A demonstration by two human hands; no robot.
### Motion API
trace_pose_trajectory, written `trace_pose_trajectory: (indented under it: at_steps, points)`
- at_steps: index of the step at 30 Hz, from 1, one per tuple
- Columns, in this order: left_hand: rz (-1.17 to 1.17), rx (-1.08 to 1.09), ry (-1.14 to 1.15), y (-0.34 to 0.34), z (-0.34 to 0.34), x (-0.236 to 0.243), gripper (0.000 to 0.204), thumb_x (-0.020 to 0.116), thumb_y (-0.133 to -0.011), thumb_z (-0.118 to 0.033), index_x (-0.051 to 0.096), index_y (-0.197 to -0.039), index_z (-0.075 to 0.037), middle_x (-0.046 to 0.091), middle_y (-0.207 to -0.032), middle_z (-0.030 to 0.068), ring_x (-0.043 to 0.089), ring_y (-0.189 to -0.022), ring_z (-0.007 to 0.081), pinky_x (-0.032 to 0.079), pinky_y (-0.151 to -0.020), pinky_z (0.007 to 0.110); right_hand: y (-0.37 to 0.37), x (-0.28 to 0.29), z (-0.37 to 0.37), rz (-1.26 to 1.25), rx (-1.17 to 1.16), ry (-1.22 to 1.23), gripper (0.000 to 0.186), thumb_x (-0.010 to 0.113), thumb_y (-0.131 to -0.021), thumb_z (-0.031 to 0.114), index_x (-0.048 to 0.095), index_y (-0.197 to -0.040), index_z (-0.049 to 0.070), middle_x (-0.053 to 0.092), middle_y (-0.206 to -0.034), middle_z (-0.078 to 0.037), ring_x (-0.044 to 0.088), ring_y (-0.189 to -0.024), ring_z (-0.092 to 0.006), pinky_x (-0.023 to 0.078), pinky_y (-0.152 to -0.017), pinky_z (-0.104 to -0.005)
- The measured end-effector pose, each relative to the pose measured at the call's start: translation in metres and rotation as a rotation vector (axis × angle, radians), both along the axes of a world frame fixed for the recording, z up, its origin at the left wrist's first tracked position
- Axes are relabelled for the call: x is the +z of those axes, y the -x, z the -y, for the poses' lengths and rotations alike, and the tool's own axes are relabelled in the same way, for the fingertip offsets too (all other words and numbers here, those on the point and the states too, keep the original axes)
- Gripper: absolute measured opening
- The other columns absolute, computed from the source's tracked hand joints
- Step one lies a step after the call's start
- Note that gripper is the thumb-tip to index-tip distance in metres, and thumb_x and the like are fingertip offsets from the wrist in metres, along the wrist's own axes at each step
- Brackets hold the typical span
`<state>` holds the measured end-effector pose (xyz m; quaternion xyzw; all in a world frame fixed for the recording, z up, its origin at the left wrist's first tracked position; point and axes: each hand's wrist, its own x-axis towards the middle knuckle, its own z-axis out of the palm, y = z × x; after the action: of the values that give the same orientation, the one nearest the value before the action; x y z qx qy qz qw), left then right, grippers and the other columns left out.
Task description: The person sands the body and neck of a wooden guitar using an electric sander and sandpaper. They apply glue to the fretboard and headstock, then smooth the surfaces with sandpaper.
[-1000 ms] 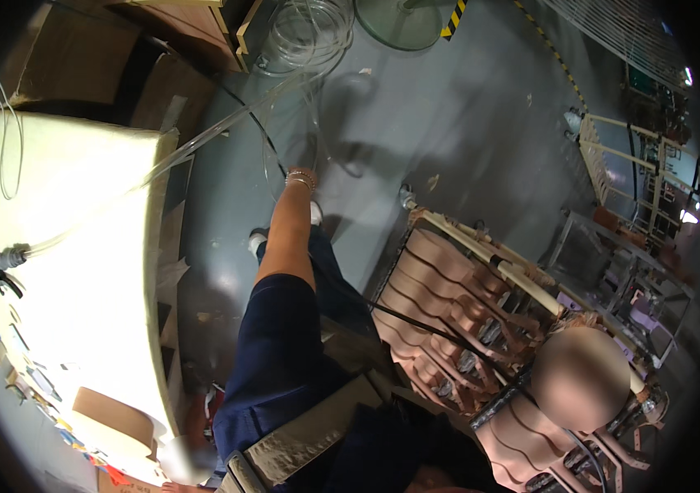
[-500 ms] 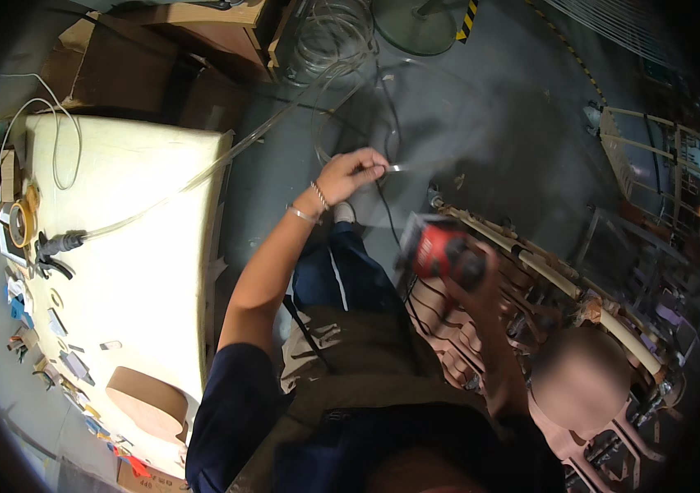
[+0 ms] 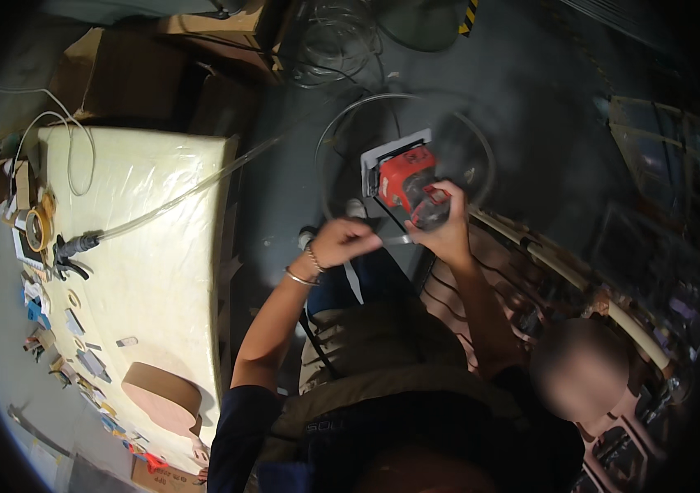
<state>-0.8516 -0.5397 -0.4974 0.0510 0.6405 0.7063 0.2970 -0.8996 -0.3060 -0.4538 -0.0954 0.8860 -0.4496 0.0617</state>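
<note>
The right hand (image 3: 448,223) is wrapped around the dark rear end of a red power tool (image 3: 407,177), its fingers curled in a firm hold. To its left and closer to the body, the left hand (image 3: 343,241) is blurred, thumb and fingers drawn together on a pale narrow piece (image 3: 397,240) that sticks out toward the right wrist.

The tool sits just ahead and left of the right hand. Its long axis slants from that grip forward and leftward, ending in a flat white plate (image 3: 395,148) that is tilted and faces away from the body. A loop of clear tube (image 3: 403,96) arcs around the tool's far side.

Beyond both hands, grey floor (image 3: 531,107) gives open room ahead and to the right. Left of the left hand, past a gap, runs the near edge of a plastic-covered table (image 3: 144,287), bearing a dark nozzle (image 3: 77,245) on a clear hose (image 3: 177,193). To the right of the right forearm and close by, a rack of pinkish shaped pieces (image 3: 448,287) narrows the room.
</note>
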Motion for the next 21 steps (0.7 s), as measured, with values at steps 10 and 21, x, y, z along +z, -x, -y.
trace_pose_trajectory:
  at_steps: [10, 21]
  points:
    - [0.200, 0.711, 0.087, -0.067, 0.103, -0.043, 0.042, 0.057, -0.090, -0.029, 0.039, -0.056, -0.011, 0.036, -0.060, -0.0075, 0.031, -0.058, 0.0059, 0.022, -0.055, 0.023, -0.017, -0.073, -0.116, 0.194, -0.481, 0.177, 0.068, 0.081, -0.058, 0.007, 0.043, -0.114, 0.003, 0.052, -0.103, -0.008, 0.053, -0.091, -0.0154, 0.046, -0.082, -0.0306]
    - [-0.403, -0.030, 0.417, -0.044, 0.025, 0.021, 0.043, 0.070, -0.076, -0.033, 0.049, -0.051, -0.005, 0.044, -0.054, 0.0024, 0.050, -0.069, 0.0215, 0.034, -0.080, 0.038, -0.042, -0.080, -0.036, 0.247, -0.042, 0.135, 0.073, 0.084, -0.056, 0.014, 0.047, -0.118, 0.006, 0.051, -0.110, -0.010, 0.052, -0.103, -0.0224, 0.041, -0.090, -0.0345]
